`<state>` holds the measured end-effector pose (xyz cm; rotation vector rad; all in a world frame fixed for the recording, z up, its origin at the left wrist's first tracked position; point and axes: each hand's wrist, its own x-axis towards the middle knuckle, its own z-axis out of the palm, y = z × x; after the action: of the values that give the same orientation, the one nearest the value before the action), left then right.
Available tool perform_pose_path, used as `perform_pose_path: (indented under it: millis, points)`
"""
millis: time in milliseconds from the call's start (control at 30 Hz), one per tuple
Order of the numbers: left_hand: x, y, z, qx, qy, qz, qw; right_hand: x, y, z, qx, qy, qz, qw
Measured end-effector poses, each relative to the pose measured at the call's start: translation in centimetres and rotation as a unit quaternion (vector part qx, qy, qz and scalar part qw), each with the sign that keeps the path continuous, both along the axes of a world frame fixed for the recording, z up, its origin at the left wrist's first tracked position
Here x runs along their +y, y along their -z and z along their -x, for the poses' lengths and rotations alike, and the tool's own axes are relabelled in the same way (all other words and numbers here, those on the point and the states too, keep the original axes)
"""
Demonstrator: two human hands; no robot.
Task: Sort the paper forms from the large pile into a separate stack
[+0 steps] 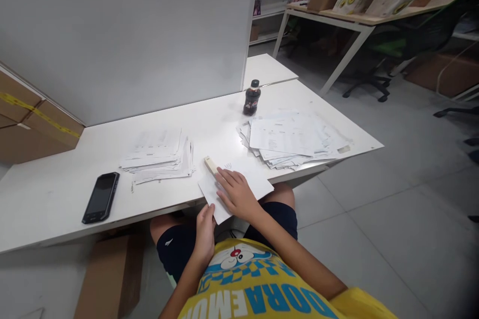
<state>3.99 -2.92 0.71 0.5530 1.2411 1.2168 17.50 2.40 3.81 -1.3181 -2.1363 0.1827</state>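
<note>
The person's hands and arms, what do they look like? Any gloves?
No gloves! The left hand and right hand are bare, and no watch shows. The right arm is bare up to a yellow sleeve; the left arm's sleeve is hidden.

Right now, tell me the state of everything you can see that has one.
Dark cola bottle with black cap: upright, capped.
Black rectangular handheld device: flat, screen dark.
White printed paper stack, left: loosely stacked, edges uneven.
White printed paper pile, right: spread out.
White paper: partly over desk edge, corner in left hand grip.
Slim cream object: slanted, at right hand; held or not, unclear.
White cardboard box: flaps open.
</note>
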Motion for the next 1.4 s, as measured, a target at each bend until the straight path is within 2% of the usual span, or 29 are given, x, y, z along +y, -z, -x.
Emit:
perform_pose_path:
  millis: [100,167,233,300,367,400,433,467,500,567,600,633,667,733,767,833,900,967,1033,1133,1200,1267,1333,1400]
  points:
    - [-0.8,-1.9,0.3,-0.081,-0.002,0.050,0.995,-3.1,-0.2,-2.1,0.004,-0.095,-0.005,0.995]
    - [-1.1,-2.9,0.3,-0.122,0.000,0.075,0.990,-4.9,0.2,-3.4,-0.012,-0.129,-0.012,0.992]
    - [-1.3,-3.7,0.1,-0.144,0.027,0.087,0.985,-6.0,0.6,-4.5,-0.023,-0.123,-0.044,0.991]
    - [-1.4,-4.3,-0.4,-0.136,0.098,0.073,0.983,-6.4,0.2,-5.6,-0.014,-0.096,-0.094,0.991]
    - [-1.0,-4.7,-1.0,-0.062,0.217,0.023,0.974,-6.4,-1.0,-7.0,0.003,-0.053,-0.135,0.989]
    - [-0.5,-4.8,-1.2,0.015,0.260,-0.025,0.965,-6.4,-1.8,-8.0,0.008,-0.019,-0.154,0.988]
    - [0.2,-4.8,-1.3,0.117,0.274,-0.087,0.951,-6.3,-2.5,-9.1,0.010,0.024,-0.184,0.983]
    - [1.2,-4.7,-1.4,0.234,0.259,-0.159,0.924,-6.2,-3.1,-10.4,0.011,0.077,-0.229,0.970]
    - [2.4,-4.5,-1.4,0.348,0.227,-0.231,0.880,-6.0,-3.5,-11.7,0.011,0.133,-0.293,0.947]
    - [5.4,-3.7,-1.2,0.522,0.171,-0.331,0.767,-5.0,-3.1,-14.4,0.017,0.232,-0.439,0.868]
    - [6.9,-3.3,-0.9,0.576,0.175,-0.354,0.715,-4.2,-2.5,-15.6,0.020,0.263,-0.497,0.827]
    - [8.4,-2.8,-0.5,0.613,0.196,-0.364,0.673,-3.2,-1.6,-16.6,0.028,0.285,-0.527,0.800]
    - [9.6,-2.5,0.0,0.635,0.224,-0.369,0.641,-1.9,-0.5,-17.4,0.028,0.299,-0.526,0.796]
    - [11.4,-2.0,1.1,0.641,0.276,-0.380,0.607,0.9,1.6,-18.5,0.010,0.334,-0.437,0.835]
    - [11.9,-1.9,1.6,0.630,0.299,-0.390,0.602,2.3,2.5,-18.9,-0.005,0.345,-0.369,0.863]
    - [12.1,-1.8,2.6,0.598,0.320,-0.406,0.612,4.6,4.1,-19.5,-0.032,0.328,-0.220,0.918]
    - [11.7,-1.8,3.1,0.568,0.314,-0.408,0.642,5.9,5.4,-20.3,-0.039,0.270,-0.104,0.956]
    - [11.3,-1.8,3.3,0.537,0.305,-0.398,0.678,6.5,6.4,-21.3,-0.032,0.220,-0.041,0.974]
    - [10.9,-1.8,3.1,0.507,0.305,-0.387,0.707,6.5,7.2,-22.0,-0.028,0.204,-0.026,0.978]
    - [10.5,-1.8,2.7,0.488,0.309,-0.378,0.723,5.7,7.7,-22.0,-0.033,0.211,-0.051,0.976]
    - [10.4,-2.1,2.9,0.493,0.320,-0.380,0.714,4.5,7.6,-21.2,-0.030,0.220,-0.083,0.971]
    - [10.8,-2.4,3.9,0.522,0.324,-0.378,0.692,2.9,7.3,-20.1,-0.017,0.232,-0.118,0.966]
    - [12.0,-2.8,6.2,0.582,0.279,-0.354,0.677,1.0,7.2,-19.1,0.003,0.245,-0.153,0.957]
    - [13.8,-3.0,9.1,0.651,0.186,-0.297,0.673,-0.9,7.4,-18.3,0.028,0.261,-0.181,0.948]
